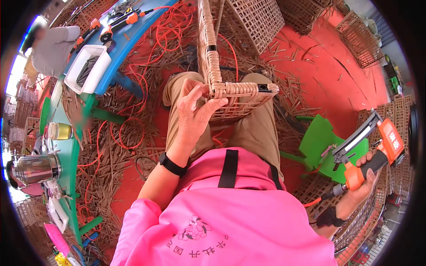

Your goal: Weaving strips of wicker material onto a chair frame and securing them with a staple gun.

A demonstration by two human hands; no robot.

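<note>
Woven corner pinched at left, nail gun gripped at right

At the far left, a green worktop (67, 177) is occupied by a polished steel pot (37, 169) and a squat jar (60, 131); above, a blue worktop (126, 44) is seen, with a smooth white tray (101, 66) of thin dark strips at its edge. Beyond, the red floor (125, 197) is littered with flat, brittle-looking brown strips (100, 190).

At the middle, the corner of a wicker frame (214, 66) is pinched between the thumb and forefinger of the left hand (191, 111), above the khaki-clad thighs (262, 128). For steady work, the frame is best braced against the legs, and the thumb moved clear of any spot to be fastened. The L-shaped edges are bound in tight, rounded, glossy coils; an open lattice is formed below. At the right-hand end, a black piece (265, 87) with a hole is exposed.

Farther right, a green plastic seat (313, 139) is partly hidden by an orange-and-black nail gun (392, 142), well apart from the frame. Its grip is wrapped by the fingers of the right hand (363, 186); whether the trigger is touched cannot be told. Its nose should be set square before firing, and the orange hose (313, 202) led free.
</note>
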